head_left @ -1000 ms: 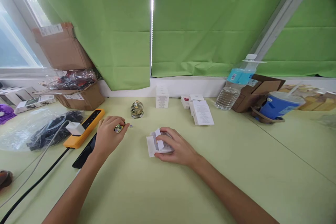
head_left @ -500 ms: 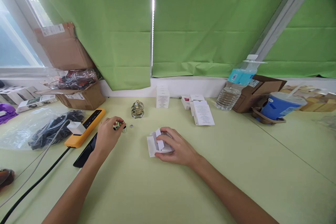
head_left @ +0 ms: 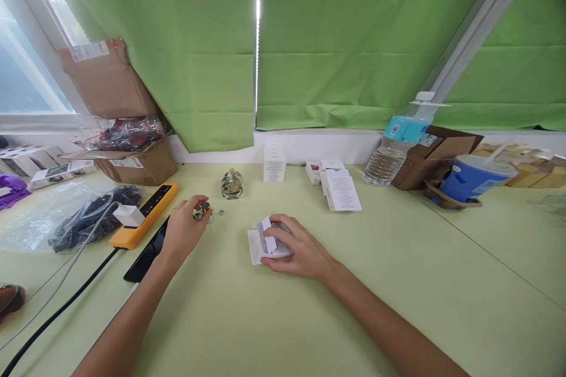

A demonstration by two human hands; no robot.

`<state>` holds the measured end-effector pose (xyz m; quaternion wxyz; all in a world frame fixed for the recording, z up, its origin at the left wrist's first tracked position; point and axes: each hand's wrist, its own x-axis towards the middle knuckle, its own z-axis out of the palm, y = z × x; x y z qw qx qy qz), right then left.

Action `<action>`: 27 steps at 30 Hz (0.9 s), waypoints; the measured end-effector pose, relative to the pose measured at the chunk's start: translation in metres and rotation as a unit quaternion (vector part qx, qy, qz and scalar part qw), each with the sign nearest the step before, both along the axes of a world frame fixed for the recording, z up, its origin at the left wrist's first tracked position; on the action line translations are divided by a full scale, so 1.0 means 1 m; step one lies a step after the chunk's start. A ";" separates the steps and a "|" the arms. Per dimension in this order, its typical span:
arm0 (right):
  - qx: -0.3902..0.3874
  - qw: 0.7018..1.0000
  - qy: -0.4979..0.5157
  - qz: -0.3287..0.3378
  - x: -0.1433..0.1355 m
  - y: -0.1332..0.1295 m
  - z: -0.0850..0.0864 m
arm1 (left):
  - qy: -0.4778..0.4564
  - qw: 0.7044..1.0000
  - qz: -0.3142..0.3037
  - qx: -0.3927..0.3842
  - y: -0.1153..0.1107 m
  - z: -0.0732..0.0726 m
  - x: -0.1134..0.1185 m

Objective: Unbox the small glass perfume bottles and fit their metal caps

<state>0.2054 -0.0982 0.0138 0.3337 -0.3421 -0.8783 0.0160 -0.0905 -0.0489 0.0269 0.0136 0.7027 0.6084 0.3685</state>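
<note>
White box [head_left: 269, 242], flap open, is gripped in the right hand [head_left: 303, 249], while the left hand [head_left: 184, 227] has some tiny shiny thing [head_left: 203, 210] pinched in its fingertips.

Open carton [head_left: 255, 247], centre: smooth, matt card. Small item [head_left: 203, 211] in the left hand [head_left: 181, 228]: shiny, partly hidden. Ornate bottle [head_left: 232, 185], far: clear, glossy, glass-like. Worktop [head_left: 239, 318]: smooth, faint sheen. Left: power strip [head_left: 126, 240], smooth plastic; phone [head_left: 144, 262], glossy; box [head_left: 152, 163], matt cardboard. Right: water bottle [head_left: 384, 163], clear, ribbed plastic. Blinds [head_left: 354, 29]: matt, cloth-like.
</note>
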 end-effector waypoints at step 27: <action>0.001 1.000 0.002 0.005 0.000 0.000 -0.001 | -0.022 1.000 0.000 -0.022 -0.004 0.007 0.002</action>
